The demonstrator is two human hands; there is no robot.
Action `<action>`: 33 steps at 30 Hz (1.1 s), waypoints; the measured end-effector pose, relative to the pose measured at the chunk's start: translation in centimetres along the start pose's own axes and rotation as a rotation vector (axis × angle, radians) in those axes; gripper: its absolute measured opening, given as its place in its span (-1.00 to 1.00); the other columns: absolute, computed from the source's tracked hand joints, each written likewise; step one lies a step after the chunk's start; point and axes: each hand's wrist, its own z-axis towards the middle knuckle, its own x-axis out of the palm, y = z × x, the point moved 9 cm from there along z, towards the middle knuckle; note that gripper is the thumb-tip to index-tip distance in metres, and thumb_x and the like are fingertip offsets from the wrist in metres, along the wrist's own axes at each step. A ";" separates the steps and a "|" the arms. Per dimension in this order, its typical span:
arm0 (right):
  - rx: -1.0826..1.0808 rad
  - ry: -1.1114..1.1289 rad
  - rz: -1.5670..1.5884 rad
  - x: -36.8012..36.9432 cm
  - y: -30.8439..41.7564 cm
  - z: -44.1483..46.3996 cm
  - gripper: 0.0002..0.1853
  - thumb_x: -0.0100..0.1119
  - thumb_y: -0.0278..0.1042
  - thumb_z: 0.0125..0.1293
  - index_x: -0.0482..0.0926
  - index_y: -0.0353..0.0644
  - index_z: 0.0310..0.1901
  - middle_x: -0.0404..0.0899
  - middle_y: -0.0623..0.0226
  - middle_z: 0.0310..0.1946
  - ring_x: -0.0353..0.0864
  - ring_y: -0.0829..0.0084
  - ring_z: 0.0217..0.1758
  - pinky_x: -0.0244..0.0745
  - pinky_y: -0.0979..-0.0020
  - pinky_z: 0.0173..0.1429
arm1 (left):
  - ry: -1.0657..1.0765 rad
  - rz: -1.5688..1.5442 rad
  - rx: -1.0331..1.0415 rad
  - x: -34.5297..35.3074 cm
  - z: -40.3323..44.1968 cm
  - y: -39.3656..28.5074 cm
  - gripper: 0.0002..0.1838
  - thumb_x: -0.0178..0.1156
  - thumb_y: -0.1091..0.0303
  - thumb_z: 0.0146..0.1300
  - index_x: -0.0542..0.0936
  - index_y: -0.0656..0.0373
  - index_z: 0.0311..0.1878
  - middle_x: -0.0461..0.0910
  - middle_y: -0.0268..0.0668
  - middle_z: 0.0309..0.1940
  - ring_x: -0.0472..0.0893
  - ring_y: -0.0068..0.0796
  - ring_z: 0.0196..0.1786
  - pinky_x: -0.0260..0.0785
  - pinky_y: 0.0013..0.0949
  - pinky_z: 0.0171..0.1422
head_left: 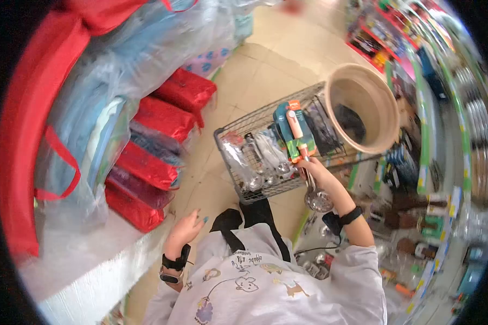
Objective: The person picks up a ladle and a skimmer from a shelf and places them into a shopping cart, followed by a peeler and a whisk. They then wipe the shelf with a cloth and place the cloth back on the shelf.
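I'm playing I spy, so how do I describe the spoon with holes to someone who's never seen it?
Find the big beige bucket, then the wire basket next to it. Over the basket's near edge, the right hand's grip holds the spoon. Its blue-and-orange card and round, holey head set it apart from the shiny things in clear wrap in the basket.

There are two hands, one left hand (183,232) and one right hand (310,164); one skimmer (320,201), one packaging card (282,122), one wire basket (220,133) and one beige bucket (383,108). Packed utensils (263,154) blur beyond counting.
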 end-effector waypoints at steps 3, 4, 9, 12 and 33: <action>-0.105 0.102 -0.138 1.7 2.8 4.4 -0.79 0.07 -0.36 0.04 0.42 -0.23 -0.28 0.42 0.41 -0.46 0.38 0.58 -0.41 0.26 0.57 -0.34 | -0.060 -0.098 -0.074 -0.4 -0.8 -0.7 -0.53 -0.04 0.22 0.14 0.26 0.29 0.08 0.47 0.11 -0.20 0.46 -0.03 -0.08 0.29 -0.19 -0.02; -0.167 0.017 -0.143 1.1 3.1 6.0 -0.81 0.09 -0.37 0.04 0.43 -0.25 -0.30 0.43 0.41 -0.47 0.38 0.58 -0.41 0.26 0.56 -0.30 | -0.062 -0.139 -0.095 -0.4 -1.0 -1.0 -0.53 -0.04 0.22 0.15 0.25 0.29 0.08 0.46 0.10 -0.17 0.46 -0.05 -0.06 0.28 -0.22 0.00; -0.295 0.098 -0.295 -0.7 1.6 13.5 -0.68 0.21 -0.37 0.05 0.43 -0.33 -0.17 0.48 0.30 -0.23 0.42 0.52 -0.16 0.31 0.42 -0.13 | -0.096 -0.303 -0.153 -0.3 -0.5 -4.0 -0.54 -0.05 0.22 0.19 0.23 0.29 0.09 0.45 0.08 -0.14 0.45 -0.06 -0.05 0.28 -0.27 0.01; -0.395 -0.061 -0.187 -4.3 -2.6 18.9 -0.68 0.28 -0.39 -0.01 0.46 -0.33 -0.22 0.51 0.30 -0.31 0.45 0.50 -0.28 0.35 0.43 -0.21 | -0.098 -0.320 -0.183 0.1 -0.6 -4.7 -0.54 -0.05 0.21 0.20 0.22 0.27 0.10 0.45 0.07 -0.14 0.45 -0.06 -0.04 0.27 -0.29 0.02; 0.133 -0.480 -0.752 -18.2 -19.6 30.3 -0.67 0.10 -0.20 0.02 0.47 -0.37 -0.36 0.53 -0.02 -0.42 0.51 0.03 -0.32 0.40 0.19 -0.25 | -0.118 -0.399 -0.625 0.6 -2.4 -6.2 -0.56 -0.05 0.29 0.23 0.20 0.21 0.14 0.49 -0.04 -0.13 0.47 -0.24 -0.03 0.24 -0.35 0.06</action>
